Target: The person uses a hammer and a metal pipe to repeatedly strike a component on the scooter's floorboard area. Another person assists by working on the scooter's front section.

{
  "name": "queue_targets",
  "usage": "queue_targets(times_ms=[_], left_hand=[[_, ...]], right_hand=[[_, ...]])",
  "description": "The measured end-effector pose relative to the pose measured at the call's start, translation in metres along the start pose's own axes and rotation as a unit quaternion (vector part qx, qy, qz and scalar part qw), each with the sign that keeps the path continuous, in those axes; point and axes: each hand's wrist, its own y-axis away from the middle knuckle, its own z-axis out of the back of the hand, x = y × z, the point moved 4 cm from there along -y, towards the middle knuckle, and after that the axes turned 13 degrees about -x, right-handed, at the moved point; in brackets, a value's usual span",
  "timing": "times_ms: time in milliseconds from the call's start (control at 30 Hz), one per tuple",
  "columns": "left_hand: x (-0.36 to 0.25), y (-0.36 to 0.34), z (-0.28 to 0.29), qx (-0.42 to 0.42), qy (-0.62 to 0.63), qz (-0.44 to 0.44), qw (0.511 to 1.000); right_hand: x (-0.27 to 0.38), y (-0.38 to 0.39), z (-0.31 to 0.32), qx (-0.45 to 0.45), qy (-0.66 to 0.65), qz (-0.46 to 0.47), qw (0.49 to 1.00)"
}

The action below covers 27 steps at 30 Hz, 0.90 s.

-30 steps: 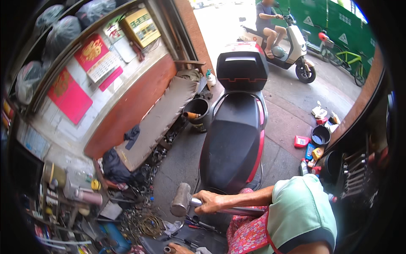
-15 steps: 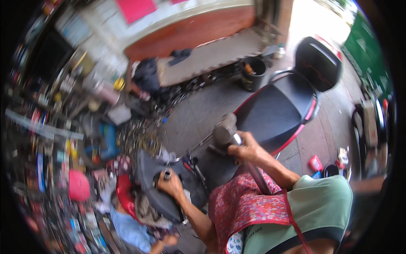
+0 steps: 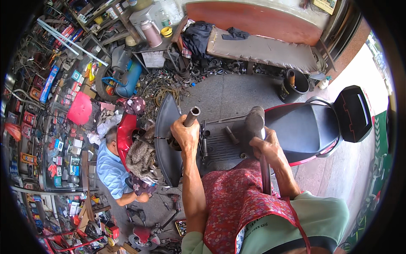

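My left hand (image 3: 185,134) is wrapped round a grey metal pipe (image 3: 193,113), whose open end points up. It is held above the dark inner front panel (image 3: 165,148) of a red scooter. My right hand (image 3: 270,148) grips a hammer (image 3: 255,120) close below its heavy, worn head. The handle (image 3: 265,175) runs back toward my flowered apron. Under the hammer lies the scooter's ribbed footboard (image 3: 220,153), with a short metal tube (image 3: 231,134) and a small ring (image 3: 243,155) on it. The black seat (image 3: 299,127) is to the right.
A person in a blue shirt (image 3: 111,169) crouches at the scooter's front, left of me. Shelves and a glass case of boxed parts (image 3: 63,139) fill the left. A black bucket (image 3: 296,86) stands before a padded bench (image 3: 262,51). Tools (image 3: 173,203) lie on the floor.
My view has swung, so the scene sits differently in it and looks sharper. My left hand has come up with the pipe beside the front panel. The right hand still grips the hammer.
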Motion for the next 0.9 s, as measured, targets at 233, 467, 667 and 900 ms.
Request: queue_targets(times_ms=[233,467,667,900], left_hand=[[0.019,0.006,-0.004,0.014,-0.019,0.009,1.000],[0.048,0.020,-0.002,0.049,-0.033,0.038,0.998],[0.040,0.022,0.000,0.034,0.019,0.035,0.999],[0.022,0.014,0.015,0.014,0.035,-0.010,0.999]], right_hand=[[-0.003,-0.001,0.003,-0.019,-0.006,-0.016,1.000],[-0.010,-0.008,0.010,-0.042,0.002,-0.008,0.999],[-0.009,-0.008,0.012,-0.058,-0.015,-0.013,0.998],[-0.013,-0.017,0.011,-0.043,0.000,-0.019,0.999]])
